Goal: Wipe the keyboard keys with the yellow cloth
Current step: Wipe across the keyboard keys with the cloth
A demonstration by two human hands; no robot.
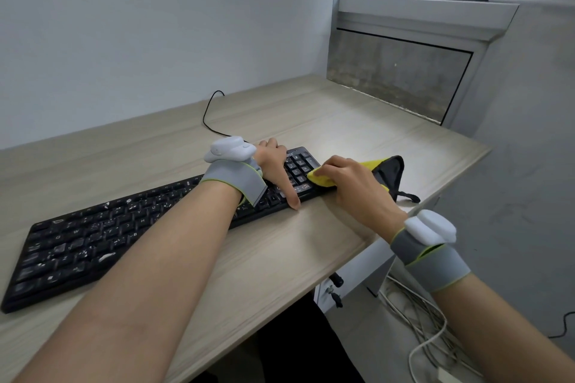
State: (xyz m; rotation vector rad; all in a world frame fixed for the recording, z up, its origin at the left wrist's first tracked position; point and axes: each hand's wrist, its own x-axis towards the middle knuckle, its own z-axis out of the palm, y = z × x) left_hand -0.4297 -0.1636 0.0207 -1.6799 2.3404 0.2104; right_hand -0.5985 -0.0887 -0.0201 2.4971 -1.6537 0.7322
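Yellow cloth (320,179) sits bunched under the right hand (354,186) at the number-pad end of the black keyboard (93,242), which lies slantwise across the pale wooden desk (280,258). From the head camera, the only view, the right hand's fingers curl down over the cloth and grip it, pressing its leading edge onto the outermost keys. The cloth's loose part, yellow with a dark backing or border, trails off the keyboard's end toward the desk edge.

The left hand (275,171) lies flat and open across the keys just beside the number pad, thumb reaching down to the front edge of the keyboard. It holds nothing; it looks placed there to pin the keyboard so that it does not slide under the wiping.

Whitish smears and specks show on many keys further left, around the letter rows, so most of the wiping seems yet to be done. Each wrist wears a grey strap with a white device. A thin black cable (211,115) runs from behind the keyboard toward the wall.
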